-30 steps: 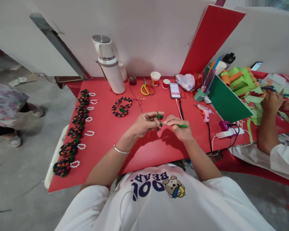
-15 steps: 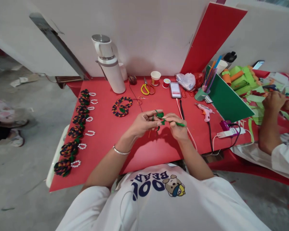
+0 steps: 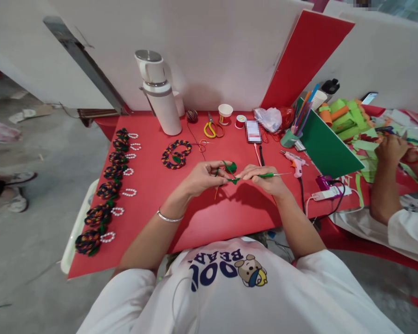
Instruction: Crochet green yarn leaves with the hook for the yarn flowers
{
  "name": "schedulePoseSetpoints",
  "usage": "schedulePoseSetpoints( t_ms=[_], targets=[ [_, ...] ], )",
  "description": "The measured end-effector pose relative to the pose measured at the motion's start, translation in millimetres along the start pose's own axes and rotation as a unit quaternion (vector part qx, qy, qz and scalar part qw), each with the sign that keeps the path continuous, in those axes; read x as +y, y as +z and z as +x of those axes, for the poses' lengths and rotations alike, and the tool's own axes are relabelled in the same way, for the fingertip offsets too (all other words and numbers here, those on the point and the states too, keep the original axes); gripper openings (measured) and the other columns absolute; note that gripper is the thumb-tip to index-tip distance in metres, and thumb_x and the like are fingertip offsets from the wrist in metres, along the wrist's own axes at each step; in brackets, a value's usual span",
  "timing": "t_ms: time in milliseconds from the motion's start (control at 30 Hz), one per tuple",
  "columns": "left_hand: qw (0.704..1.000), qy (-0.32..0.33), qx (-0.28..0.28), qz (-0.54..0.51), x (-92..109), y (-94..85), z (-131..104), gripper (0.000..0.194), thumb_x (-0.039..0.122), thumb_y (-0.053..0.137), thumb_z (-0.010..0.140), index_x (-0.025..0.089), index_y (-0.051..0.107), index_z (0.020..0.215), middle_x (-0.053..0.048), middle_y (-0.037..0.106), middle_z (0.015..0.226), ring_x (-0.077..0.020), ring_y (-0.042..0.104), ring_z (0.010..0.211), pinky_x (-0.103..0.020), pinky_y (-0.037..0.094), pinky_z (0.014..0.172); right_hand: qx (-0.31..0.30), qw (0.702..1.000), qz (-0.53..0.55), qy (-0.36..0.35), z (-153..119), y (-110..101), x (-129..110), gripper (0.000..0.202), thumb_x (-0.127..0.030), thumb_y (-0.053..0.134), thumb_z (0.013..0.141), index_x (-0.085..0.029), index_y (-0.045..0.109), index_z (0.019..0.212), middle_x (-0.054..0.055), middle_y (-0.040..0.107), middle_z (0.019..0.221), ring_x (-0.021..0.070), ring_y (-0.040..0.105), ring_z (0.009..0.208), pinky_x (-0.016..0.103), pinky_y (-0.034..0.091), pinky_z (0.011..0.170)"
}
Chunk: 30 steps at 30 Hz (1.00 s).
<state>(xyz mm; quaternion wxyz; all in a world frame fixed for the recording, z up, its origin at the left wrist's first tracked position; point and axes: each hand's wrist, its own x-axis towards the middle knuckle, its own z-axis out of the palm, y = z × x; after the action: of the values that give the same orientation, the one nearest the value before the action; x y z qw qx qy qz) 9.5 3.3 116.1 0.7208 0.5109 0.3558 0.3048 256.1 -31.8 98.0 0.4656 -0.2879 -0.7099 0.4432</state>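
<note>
My left hand (image 3: 205, 178) is closed, pinching a small piece of green crochet work (image 3: 234, 181), with green yarn running over its fingers. A small clump of green yarn (image 3: 231, 168) sits just beyond its fingertips. In my right hand (image 3: 270, 182) is a green-handled crochet hook (image 3: 266, 175); its thin metal end points right and its other end reaches the green work. Fingers partly hide where hook and yarn meet. A short orange thread end hangs below my left fingers. Beyond my hands lies a multicoloured braided coil (image 3: 167, 155) with a green leaf.
Several dark multicoloured yarn bundles (image 3: 107, 190) with bead loops line the table's left side. At the back stand a white flask (image 3: 163, 106), scissors (image 3: 211, 128) and a paper cup (image 3: 225, 114). A pink glue gun (image 3: 296, 161) and power strip (image 3: 330, 193) lie right, near a co-worker's hands (image 3: 392, 148).
My right hand has moved slightly right and turned, so the hook lies flatter with its metal end showing at the right. The green work sits slightly lower, between both hands.
</note>
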Motion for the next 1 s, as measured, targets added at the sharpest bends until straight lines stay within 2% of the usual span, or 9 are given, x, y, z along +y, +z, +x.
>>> schedulePoseSetpoints(
  t_ms=[433, 600, 667, 733, 800, 867, 933, 1000],
  targets=[
    [1.0, 0.011, 0.016, 0.02, -6, 0.8, 1, 0.068, 0.018, 0.084, 0.062, 0.005, 0.068, 0.127, -0.002, 0.072, 0.071, -0.0083, 0.057, 0.054, -0.023, 0.044, 0.055, 0.011, 0.997, -0.071, -0.007, 0, 4, 2, 0.023, -0.045, 0.072, 0.093, -0.026, 0.082, 0.098, 0.007, 0.081, 0.098, 0.0201, 0.074, 0.093, 0.039, 0.058, 0.089],
    [0.999, 0.018, 0.041, 0.013, -8, 1.5, 3, 0.067, 0.017, 0.086, 0.059, 0.005, 0.069, 0.124, -0.003, 0.073, 0.07, -0.0112, 0.062, 0.059, -0.023, 0.045, 0.057, 0.002, 0.987, -0.155, -0.03, 2, 5, -6, 0.021, -0.042, 0.068, 0.095, -0.025, 0.081, 0.097, 0.006, 0.079, 0.097, 0.0181, 0.072, 0.09, 0.036, 0.058, 0.083],
    [0.998, 0.024, 0.065, 0.004, -11, 3.4, 5, 0.066, 0.017, 0.087, 0.058, 0.005, 0.07, 0.121, -0.002, 0.072, 0.068, -0.0113, 0.062, 0.059, -0.023, 0.045, 0.057, 0.002, 0.971, -0.227, -0.074, 1, 10, -9, 0.016, -0.037, 0.068, 0.097, -0.025, 0.079, 0.099, 0.006, 0.079, 0.098, 0.0176, 0.07, 0.091, 0.037, 0.057, 0.084],
    [0.995, 0.035, 0.094, -0.016, -15, 7.9, 8, 0.068, 0.017, 0.088, 0.057, 0.004, 0.07, 0.121, -0.002, 0.072, 0.067, -0.0103, 0.061, 0.057, -0.022, 0.043, 0.056, 0.02, 0.934, -0.335, -0.122, -3, 22, -10, 0.012, -0.033, 0.069, 0.096, -0.027, 0.078, 0.101, 0.005, 0.078, 0.099, 0.0182, 0.068, 0.092, 0.037, 0.056, 0.085],
    [0.991, 0.046, 0.116, -0.054, -19, 14.9, 9, 0.073, 0.019, 0.089, 0.056, 0.005, 0.068, 0.125, -0.002, 0.072, 0.068, -0.009, 0.058, 0.055, -0.021, 0.04, 0.054, 0.074, 0.876, -0.452, -0.15, -9, 40, -6, 0.012, -0.031, 0.072, 0.094, -0.029, 0.077, 0.105, 0.005, 0.077, 0.099, 0.0194, 0.066, 0.093, 0.038, 0.054, 0.084],
    [0.986, 0.046, 0.12, -0.106, -22, 22.1, 10, 0.074, 0.022, 0.091, 0.056, 0.007, 0.068, 0.125, -0.001, 0.071, 0.069, -0.0069, 0.054, 0.051, -0.019, 0.036, 0.049, 0.168, 0.821, -0.522, -0.158, -16, 59, 1, 0.019, -0.028, 0.074, 0.093, -0.03, 0.076, 0.111, 0.006, 0.076, 0.096, 0.0207, 0.066, 0.095, 0.038, 0.054, 0.084],
    [0.982, 0.027, 0.097, -0.158, -23, 26.4, 9, 0.072, 0.023, 0.093, 0.055, 0.008, 0.07, 0.122, 0.0, 0.069, 0.068, -0.0037, 0.046, 0.045, -0.018, 0.028, 0.044, 0.245, 0.805, -0.514, -0.17, -21, 73, 8, 0.021, -0.027, 0.072, 0.094, -0.031, 0.075, 0.114, 0.007, 0.074, 0.096, 0.0212, 0.067, 0.095, 0.038, 0.055, 0.083],
    [0.979, -0.003, 0.062, -0.193, -23, 25.7, 7, 0.069, 0.022, 0.095, 0.053, 0.009, 0.072, 0.117, 0.003, 0.066, 0.065, -0.0014, 0.039, 0.042, -0.018, 0.021, 0.042, 0.269, 0.826, -0.462, -0.179, -24, 76, 12, 0.019, -0.03, 0.07, 0.095, -0.032, 0.076, 0.114, 0.007, 0.073, 0.098, 0.0217, 0.068, 0.097, 0.039, 0.057, 0.083]
  ],
)
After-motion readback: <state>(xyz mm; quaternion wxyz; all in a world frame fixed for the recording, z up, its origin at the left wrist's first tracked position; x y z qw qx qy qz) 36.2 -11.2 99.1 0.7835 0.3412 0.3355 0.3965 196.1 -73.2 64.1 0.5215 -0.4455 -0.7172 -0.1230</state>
